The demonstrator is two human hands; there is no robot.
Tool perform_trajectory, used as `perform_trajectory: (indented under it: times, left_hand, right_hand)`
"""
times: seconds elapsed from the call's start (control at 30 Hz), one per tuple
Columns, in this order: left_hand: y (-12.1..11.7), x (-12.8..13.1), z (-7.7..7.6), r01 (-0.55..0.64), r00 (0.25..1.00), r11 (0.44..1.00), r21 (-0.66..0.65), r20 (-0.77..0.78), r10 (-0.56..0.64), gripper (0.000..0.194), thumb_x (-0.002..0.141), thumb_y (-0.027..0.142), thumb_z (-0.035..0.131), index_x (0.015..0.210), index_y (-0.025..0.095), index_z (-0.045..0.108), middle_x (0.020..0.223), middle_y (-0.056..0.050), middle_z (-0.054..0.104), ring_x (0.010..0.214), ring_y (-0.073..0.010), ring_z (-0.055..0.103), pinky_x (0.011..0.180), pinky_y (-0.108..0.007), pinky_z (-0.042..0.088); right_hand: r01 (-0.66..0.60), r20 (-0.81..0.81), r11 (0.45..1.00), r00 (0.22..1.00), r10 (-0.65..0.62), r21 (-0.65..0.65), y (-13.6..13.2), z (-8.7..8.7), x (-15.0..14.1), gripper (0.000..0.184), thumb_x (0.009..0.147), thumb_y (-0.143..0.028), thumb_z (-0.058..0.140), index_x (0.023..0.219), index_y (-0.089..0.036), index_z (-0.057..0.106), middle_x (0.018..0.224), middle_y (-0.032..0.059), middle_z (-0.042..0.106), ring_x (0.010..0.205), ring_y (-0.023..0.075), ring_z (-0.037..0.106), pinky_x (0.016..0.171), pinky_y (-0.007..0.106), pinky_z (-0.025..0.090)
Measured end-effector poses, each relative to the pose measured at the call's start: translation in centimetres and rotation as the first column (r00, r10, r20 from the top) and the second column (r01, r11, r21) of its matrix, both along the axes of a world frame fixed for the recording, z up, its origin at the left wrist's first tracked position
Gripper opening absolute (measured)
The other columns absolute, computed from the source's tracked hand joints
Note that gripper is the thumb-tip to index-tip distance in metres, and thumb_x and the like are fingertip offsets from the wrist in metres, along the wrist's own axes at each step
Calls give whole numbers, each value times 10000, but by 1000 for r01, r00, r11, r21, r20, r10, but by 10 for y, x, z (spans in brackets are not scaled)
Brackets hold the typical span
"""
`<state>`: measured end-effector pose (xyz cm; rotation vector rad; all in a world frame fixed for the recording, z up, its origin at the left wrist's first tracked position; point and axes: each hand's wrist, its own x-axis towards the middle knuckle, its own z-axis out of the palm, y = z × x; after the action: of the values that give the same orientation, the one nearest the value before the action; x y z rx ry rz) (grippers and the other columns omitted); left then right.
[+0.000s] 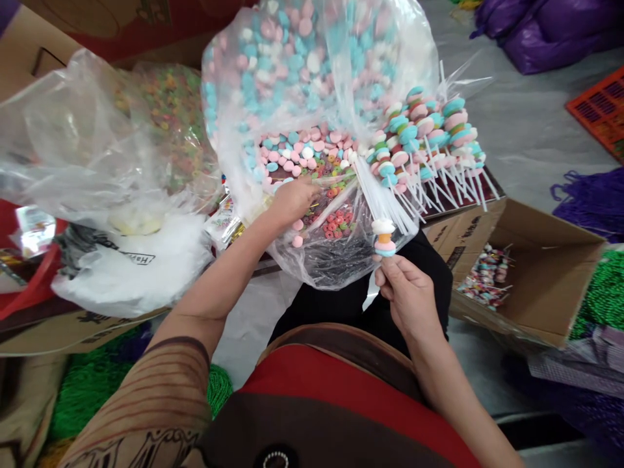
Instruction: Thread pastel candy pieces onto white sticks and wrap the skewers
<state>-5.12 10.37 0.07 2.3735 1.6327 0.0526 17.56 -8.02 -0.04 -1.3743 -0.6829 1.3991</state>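
Note:
Between its thumb and fingers, my right hand (407,289) holds a candy skewer upright. Threaded on the skewer (384,239) are white, orange, pink and blue sweets. My left hand (296,198) reaches into the open clear plastic bag (319,273), over the ring-shaped gummies. Its fingers are drawn together, and their tips are partly hidden and blurred, so what they hold does not show. Red and green ring gummies (338,224) lie just right of that hand. Pink, white and blue candy discs (307,153) lie beyond it. Bare white sticks (377,192) are bundled beside the bag.
Finished-looking candy skewers (429,140) are piled at the right. Below them stands an open cardboard box (546,279) with wrapped sweets inside. Another bag of coloured rings (175,123) and white plastic bags (141,273) are at the left. An orange crate (599,110) stands far right.

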Motion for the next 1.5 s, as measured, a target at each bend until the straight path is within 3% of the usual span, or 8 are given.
perform_trajectory:
  times: [0.3, 0.57, 0.9, 1.03, 1.13, 1.23, 1.4, 1.5]
  left_hand:
    - [-1, 14, 0, -41, 953, 998, -44, 299, 52, 231, 937, 205, 581, 996, 179, 804, 1044, -58, 804, 994, -223, 711, 920, -325, 510]
    - [5, 33, -4, -74, 987, 997, -16, 143, 75, 254, 945, 208, 579, 1022, 167, 817, 1035, -86, 800, 1036, -255, 709, 966, -364, 514]
    - [-12, 38, -13, -19, 937, 997, 71, 350, -7, 170, 898, 100, 561, 908, 163, 718, 1085, -121, 780, 1095, -249, 689, 1044, -391, 496]
    - [-16, 31, -17, -153, 662, 970, -191, 708, 244, 154, 903, 189, 644, 1042, 170, 709, 959, -51, 775, 869, -175, 697, 824, -315, 551]
    - [-24, 25, -18, -45, 334, 920, -390, 861, 382, 221, 887, 325, 753, 1052, 187, 704, 893, -26, 760, 748, -136, 677, 705, -276, 540]
    - [-33, 27, -18, 33, 156, 902, -431, 894, 421, 288, 828, 391, 844, 993, 199, 706, 891, -23, 756, 764, -127, 690, 722, -272, 565]
    - [-44, 39, -16, -2, 128, 947, -320, 939, 318, 371, 798, 503, 858, 950, 206, 697, 949, -27, 750, 816, -131, 689, 796, -293, 586]
    - [-51, 42, -12, -71, 254, 983, -169, 950, 182, 353, 837, 529, 811, 962, 214, 710, 1004, -40, 751, 926, -161, 702, 882, -320, 577]
  right_hand:
    - [-2, 3, 1000, 1000, 2, -2, -2, -3, 0, 413, 802, -592, 816, 784, -193, 709, 582, -36, 514, 486, 72, 313, 453, 242, 171]
    - [6, -1, 1000, 1000, -6, -2, -2, -4, 0, 407, 803, -587, 812, 775, -195, 706, 591, -34, 515, 496, 75, 309, 462, 248, 169]
    - [-24, 35, 1000, 999, 24, 7, -4, -4, -1, 414, 818, -598, 791, 767, -198, 696, 593, -39, 518, 490, 73, 319, 461, 241, 193]
    - [-127, 113, 992, 986, 126, 2, 0, -2, -1, 405, 868, -603, 729, 833, -200, 723, 583, -41, 545, 459, 74, 312, 452, 243, 216]
    - [-205, 221, 978, 956, 191, 44, 7, 3, -3, 381, 915, -582, 673, 884, -211, 754, 531, -52, 524, 467, 89, 348, 483, 239, 265]
    - [-242, 314, 966, 927, 203, 89, 12, 11, -8, 353, 926, -550, 658, 856, -220, 762, 487, -58, 495, 483, 102, 400, 527, 243, 317]
    - [-244, 379, 963, 906, 186, 111, 13, 19, -12, 332, 939, -490, 625, 778, -221, 735, 465, -62, 467, 460, 105, 418, 523, 251, 330]
    - [-240, 393, 966, 901, 185, 96, 9, 21, -12, 333, 943, -479, 619, 764, -218, 724, 461, -58, 478, 453, 107, 424, 514, 250, 330]
